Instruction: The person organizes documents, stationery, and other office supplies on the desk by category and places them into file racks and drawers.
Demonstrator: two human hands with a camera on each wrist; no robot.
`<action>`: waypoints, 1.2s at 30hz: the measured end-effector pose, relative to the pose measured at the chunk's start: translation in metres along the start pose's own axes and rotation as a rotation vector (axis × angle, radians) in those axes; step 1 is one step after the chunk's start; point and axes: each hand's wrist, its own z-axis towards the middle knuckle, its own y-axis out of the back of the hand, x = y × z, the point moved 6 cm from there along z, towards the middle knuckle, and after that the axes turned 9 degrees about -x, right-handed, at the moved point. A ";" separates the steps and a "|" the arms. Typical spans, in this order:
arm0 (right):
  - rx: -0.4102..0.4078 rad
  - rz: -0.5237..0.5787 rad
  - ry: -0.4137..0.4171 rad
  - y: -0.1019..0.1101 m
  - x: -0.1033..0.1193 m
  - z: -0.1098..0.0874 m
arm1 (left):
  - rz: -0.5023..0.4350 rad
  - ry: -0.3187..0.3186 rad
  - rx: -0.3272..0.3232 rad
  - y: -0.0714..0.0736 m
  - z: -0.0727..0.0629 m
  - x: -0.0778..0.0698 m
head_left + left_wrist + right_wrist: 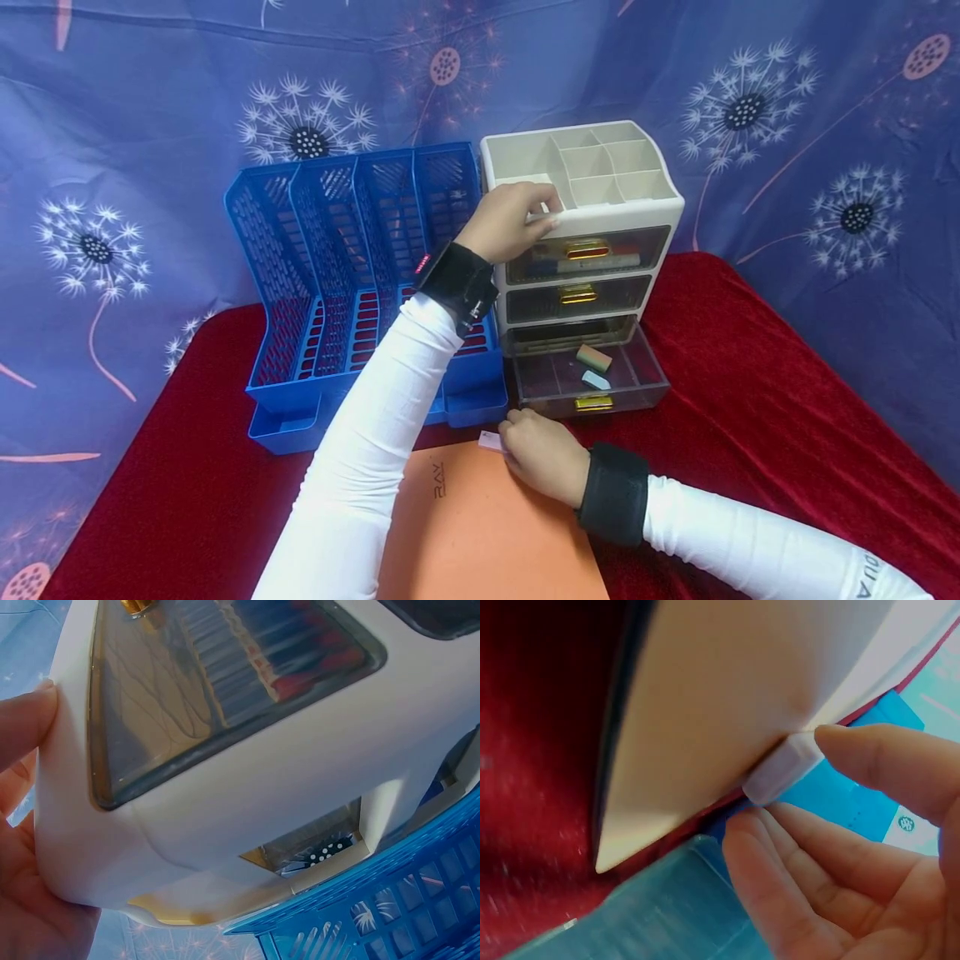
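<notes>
My left hand grips the top front left edge of a white desktop drawer organizer; its fingers reach over the rim and the thumb lies at the front. In the left wrist view the thumb presses on the white casing. Lower down, my right hand pinches a small whitish eraser at the top edge of an orange folder. Thumb tip and fingertips meet the ends of the eraser in the right wrist view.
The organizer's bottom drawer is pulled out, with a tan block and a pale blue eraser inside. A blue slotted file rack stands to the left. Red velvet cloth covers the table; a dandelion-print curtain hangs behind.
</notes>
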 end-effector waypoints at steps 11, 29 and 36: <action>0.046 0.018 -0.039 -0.007 -0.003 0.000 | 0.002 0.009 0.006 0.000 0.000 0.000; -0.029 0.063 0.045 0.009 0.002 0.000 | 0.005 0.009 0.007 -0.001 0.001 -0.001; -0.070 0.100 0.078 0.029 0.005 0.002 | -0.002 0.004 -0.002 -0.001 0.000 -0.001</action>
